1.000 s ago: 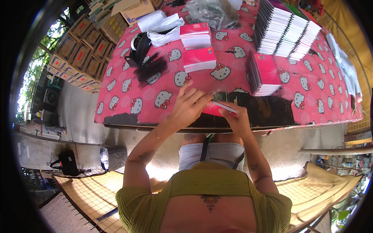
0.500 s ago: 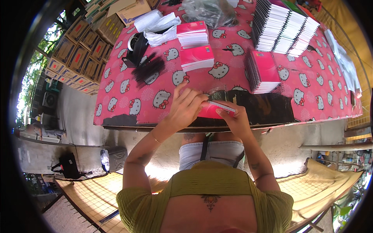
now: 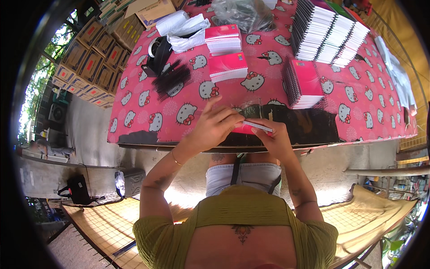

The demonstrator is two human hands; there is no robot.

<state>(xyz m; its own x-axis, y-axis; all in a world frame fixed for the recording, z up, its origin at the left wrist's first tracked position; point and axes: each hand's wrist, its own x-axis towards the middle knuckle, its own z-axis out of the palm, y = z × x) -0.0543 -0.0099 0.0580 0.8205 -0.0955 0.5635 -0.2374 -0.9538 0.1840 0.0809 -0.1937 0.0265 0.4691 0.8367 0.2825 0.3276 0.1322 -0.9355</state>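
Observation:
A small pink-covered notebook (image 3: 245,129) is held between my hands above the near edge of the table. My right hand (image 3: 275,136) grips its right end, thumb on the cover and fingers behind. At the notebook's left end, my left hand (image 3: 217,124) has thumb and fingers pinched together, with the index finger raised. Whether a binding coil sits in that pinch is too small to tell. Beyond my left hand lies a heap of black spiral coils (image 3: 172,80). Two stacks of pink notebooks (image 3: 228,66) stand ahead, and a stack of coil-bound pink notebooks (image 3: 306,80) is to the right.
Tall stacks of spiral notebooks (image 3: 319,32) fill the far right of the patterned pink table (image 3: 264,96). At far left are a black tape dispenser (image 3: 157,57) and white plastic bags (image 3: 187,36). A clear plastic bag (image 3: 242,14) lies at the back. Cardboard boxes (image 3: 89,62) are piled beyond the left side.
The notebook has tilted so that less of its pink cover shows and its white page edge faces up more. My left hand has shifted slightly, its index finger lifted further.

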